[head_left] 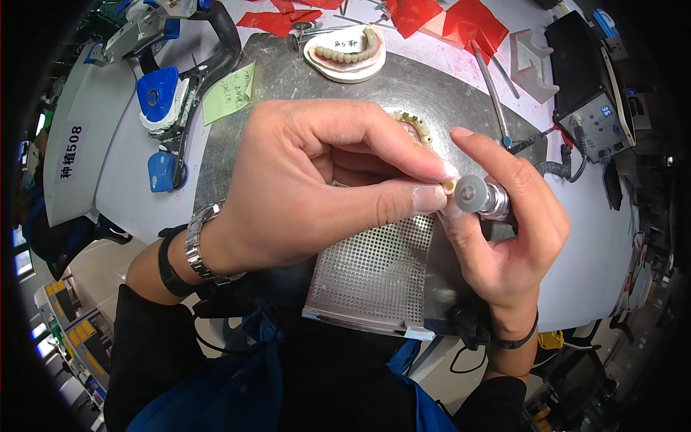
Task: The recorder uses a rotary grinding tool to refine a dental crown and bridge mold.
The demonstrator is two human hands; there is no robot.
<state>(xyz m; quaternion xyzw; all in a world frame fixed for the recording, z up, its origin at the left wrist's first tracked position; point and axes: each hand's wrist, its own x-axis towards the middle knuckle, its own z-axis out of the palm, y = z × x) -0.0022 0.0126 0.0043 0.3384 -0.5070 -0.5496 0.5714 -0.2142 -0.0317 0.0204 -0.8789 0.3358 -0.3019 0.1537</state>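
Note:
My left hand (324, 180) pinches a tiny yellowish dental crown (449, 187) between thumb and fingertip; most of the crown is hidden. My right hand (507, 223) is wrapped round a metal rotary handpiece (497, 200), whose grey grinding wheel (471, 193) sits right beside the crown. Whether wheel and crown touch, I cannot tell. The right thumb lies close to the left fingertips, and the right index finger is raised past the wheel. Behind my left fingers, a dental arch with teeth (425, 132) shows in part. Below my hands lies a perforated metal grille (371, 277).
A plaster model with a tooth row (349, 57) stands at the far side of the metal plate (281, 65). A blue and black articulator (162, 97) and green note (229, 95) lie left. Red sheets (475, 32), a metal tool (491, 93) and a corded control unit (601, 129) are right.

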